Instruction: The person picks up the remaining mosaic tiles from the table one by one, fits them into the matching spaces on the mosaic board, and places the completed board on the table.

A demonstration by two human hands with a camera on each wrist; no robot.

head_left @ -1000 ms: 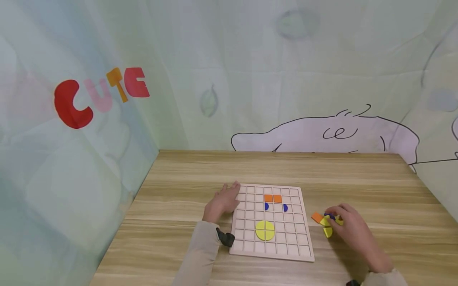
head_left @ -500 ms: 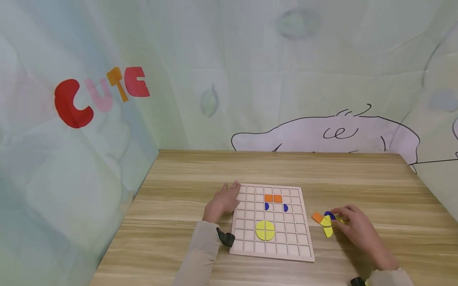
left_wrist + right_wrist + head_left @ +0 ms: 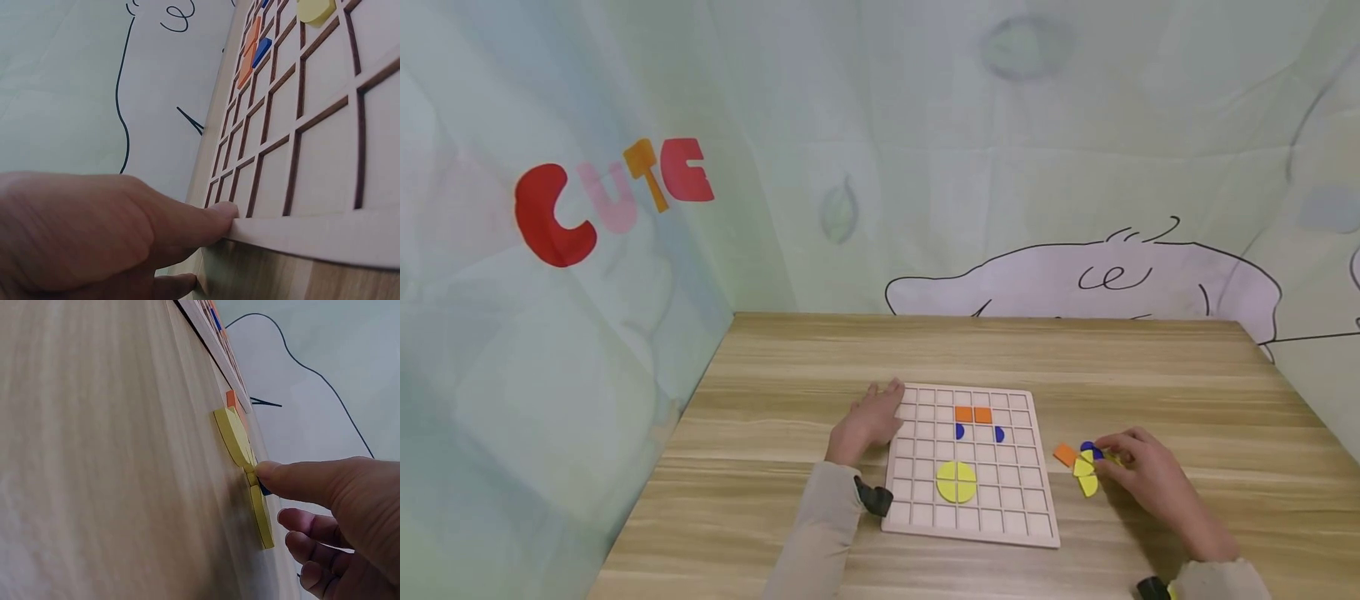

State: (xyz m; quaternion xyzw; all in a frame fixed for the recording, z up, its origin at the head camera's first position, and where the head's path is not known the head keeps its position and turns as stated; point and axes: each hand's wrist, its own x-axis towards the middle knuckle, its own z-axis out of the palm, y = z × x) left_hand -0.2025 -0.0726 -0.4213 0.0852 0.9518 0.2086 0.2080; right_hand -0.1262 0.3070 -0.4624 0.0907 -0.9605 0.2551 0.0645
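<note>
A pale wooden grid board [image 3: 1007, 500] lies on the table with two orange squares [image 3: 973, 414], two blue half-circles [image 3: 999, 434] and a yellow circle [image 3: 957, 482] of quarter pieces in its cells. At the board's left edge rests my left hand [image 3: 867, 425], fingers spread; its thumb [image 3: 215, 219] lies on the rim in the left wrist view. Right of the board, my right hand [image 3: 1150, 477] pinches a blue piece [image 3: 266, 488] between thumb and forefinger, partly hidden. Around it lie yellow quarter pieces [image 3: 1087, 485], an orange square [image 3: 1064, 455] and another blue piece [image 3: 1086, 447].
The wood-grain table [image 3: 820, 350] runs back to a printed cloth backdrop [image 3: 775, 208]. Another yellow piece [image 3: 262, 519] lies under the right hand. The loose pieces sit close beside the board's right edge.
My right hand has shifted slightly right from its position over the pile. The blue pieces have come apart, and the yellow ones have moved a little. The left hand stays put.
</note>
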